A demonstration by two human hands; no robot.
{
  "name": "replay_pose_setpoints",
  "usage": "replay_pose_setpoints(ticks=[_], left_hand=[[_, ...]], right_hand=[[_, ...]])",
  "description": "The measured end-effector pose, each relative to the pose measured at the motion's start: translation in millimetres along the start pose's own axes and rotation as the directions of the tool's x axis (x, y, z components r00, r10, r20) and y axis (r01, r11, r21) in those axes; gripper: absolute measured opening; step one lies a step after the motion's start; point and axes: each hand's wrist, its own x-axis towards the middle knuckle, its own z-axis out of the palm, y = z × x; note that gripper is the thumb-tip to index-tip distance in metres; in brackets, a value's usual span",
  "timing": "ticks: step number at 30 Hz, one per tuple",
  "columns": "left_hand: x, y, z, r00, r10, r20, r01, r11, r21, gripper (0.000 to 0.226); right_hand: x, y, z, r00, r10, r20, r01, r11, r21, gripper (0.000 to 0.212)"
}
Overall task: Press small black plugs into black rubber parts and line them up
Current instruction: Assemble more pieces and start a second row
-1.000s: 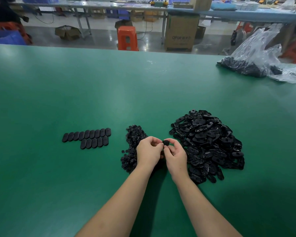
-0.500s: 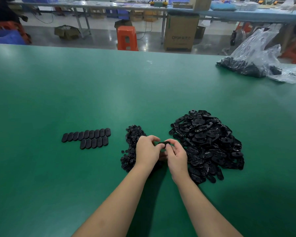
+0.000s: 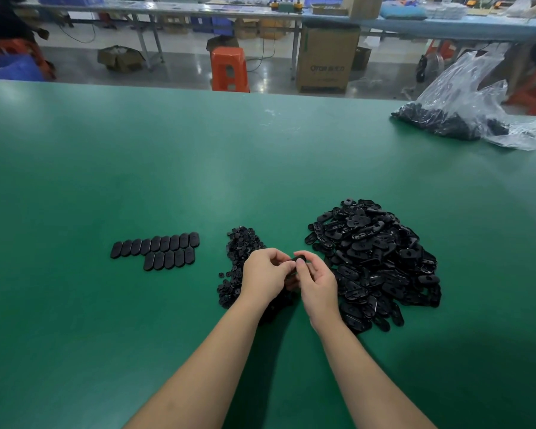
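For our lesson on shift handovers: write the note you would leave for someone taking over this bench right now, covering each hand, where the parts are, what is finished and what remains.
Hands: the left hand and right hand together pinch one black rubber part above the green table. Whether its plug is seated cannot be seen.
Parts: the pile of small plugs lies under and left of the hands; the big pile of unfilled rubber parts lies to the right.
Done: two rows of finished parts are lined up at left, nine behind and five in front.
Left: finish the held piece, add it to the front row, then work through the pile. A clear bag with more black parts sits far right.
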Motion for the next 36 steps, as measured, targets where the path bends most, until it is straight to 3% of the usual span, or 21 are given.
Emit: replay_pose_setpoints(ticks=[9, 15, 25, 36], left_hand=[[-5.3, -2.9, 3.8, 0.998, 0.020, -0.054, -0.021, 0.999, -0.032, 0.003], [-4.2, -2.9, 3.1, 1.000, 0.029, -0.008, -0.029, 1.000, 0.003, 0.008], [-6.2, -1.1, 7.0, 0.996, 0.068, -0.056, -0.061, 0.992, 0.113, 0.005], [-5.4, -1.5, 14.2, 0.998, 0.029, -0.052, -0.023, 0.995, 0.098, 0.007]], right_hand=[[0.0, -0.7, 0.7, 0.999, -0.040, -0.020, 0.038, 0.997, -0.071, 0.017], [0.5, 0.3, 0.0, 0.998, -0.041, -0.041, 0.039, 0.998, -0.058, 0.020], [1.4, 1.6, -0.1, 0.999, -0.020, -0.049, 0.018, 0.998, -0.053, 0.022], [2.2, 0.9, -1.3, 0.998, 0.007, -0.070, -0.009, 1.000, -0.023, 0.023]])
